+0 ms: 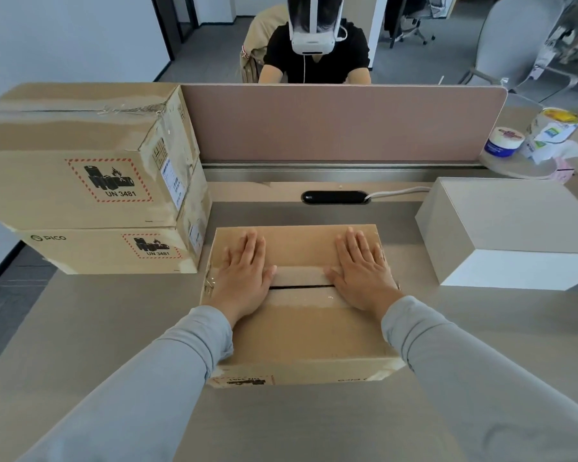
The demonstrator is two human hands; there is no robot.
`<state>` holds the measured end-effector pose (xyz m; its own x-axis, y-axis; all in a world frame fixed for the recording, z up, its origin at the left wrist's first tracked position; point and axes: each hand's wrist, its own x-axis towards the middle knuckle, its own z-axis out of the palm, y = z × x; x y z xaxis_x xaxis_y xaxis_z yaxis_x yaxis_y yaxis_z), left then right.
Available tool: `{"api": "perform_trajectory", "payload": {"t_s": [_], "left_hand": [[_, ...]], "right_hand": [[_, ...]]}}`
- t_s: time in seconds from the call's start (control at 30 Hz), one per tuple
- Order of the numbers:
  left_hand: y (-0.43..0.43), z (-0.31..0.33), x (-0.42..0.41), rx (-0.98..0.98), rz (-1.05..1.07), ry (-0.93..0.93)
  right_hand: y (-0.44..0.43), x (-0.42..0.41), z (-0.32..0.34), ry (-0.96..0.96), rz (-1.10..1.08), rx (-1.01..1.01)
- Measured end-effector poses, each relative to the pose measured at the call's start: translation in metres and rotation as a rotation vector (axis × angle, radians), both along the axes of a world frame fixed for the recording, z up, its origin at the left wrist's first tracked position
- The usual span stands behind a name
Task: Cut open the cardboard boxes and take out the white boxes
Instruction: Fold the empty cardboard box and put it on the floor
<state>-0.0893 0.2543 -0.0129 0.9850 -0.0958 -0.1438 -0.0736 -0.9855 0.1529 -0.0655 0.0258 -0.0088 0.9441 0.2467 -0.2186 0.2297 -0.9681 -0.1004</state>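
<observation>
A cardboard box (301, 331) lies on the desk straight in front of me, its top flaps closed with a dark slit along the taped middle seam. My left hand (244, 275) rests flat on the left part of the lid, fingers spread, holding nothing. My right hand (361, 271) lies flat on the right part in the same way. Two more cardboard boxes (80, 181) are stacked at the left. A white box (511, 235) stands on the desk at the right. No cutter is in view.
A pink divider panel (341, 121) runs across the back of the desk, with a black cable port (334, 197) in front of it. Tape rolls and containers (528, 138) sit at the far right. A person wearing a headset (314, 41) sits behind the divider.
</observation>
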Motion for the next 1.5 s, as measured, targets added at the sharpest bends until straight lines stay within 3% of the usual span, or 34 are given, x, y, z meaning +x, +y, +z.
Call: {"api": "perform_trajectory", "payload": {"t_s": [0.4,0.67,0.83,0.93,1.1,1.27,1.5], "left_hand": [[0.003,-0.007,0.003,-0.004,-0.043,0.044],[0.009,0.008,0.008,-0.029,-0.047,-0.117],[0.005,0.011,0.001,-0.041,0.020,-0.124],[0.001,0.013,-0.005,-0.015,0.159,-0.120],[0.003,0.012,-0.038,-0.084,0.607,-0.035],[-0.009,0.012,-0.073,-0.173,0.775,-0.021],[-0.001,0.010,-0.155,-0.185,1.010,-0.066]], "right_hand": [[0.001,-0.001,-0.007,-0.032,-0.002,0.032],[-0.002,0.015,0.011,-0.152,-0.042,0.146],[-0.012,0.036,0.015,-0.070,-0.034,0.113],[-0.016,0.045,0.017,-0.022,0.005,0.115],[-0.020,0.037,0.013,0.004,-0.019,0.187],[-0.028,0.011,0.006,0.058,-0.040,0.334],[0.001,-0.023,0.012,0.129,0.110,0.423]]}}
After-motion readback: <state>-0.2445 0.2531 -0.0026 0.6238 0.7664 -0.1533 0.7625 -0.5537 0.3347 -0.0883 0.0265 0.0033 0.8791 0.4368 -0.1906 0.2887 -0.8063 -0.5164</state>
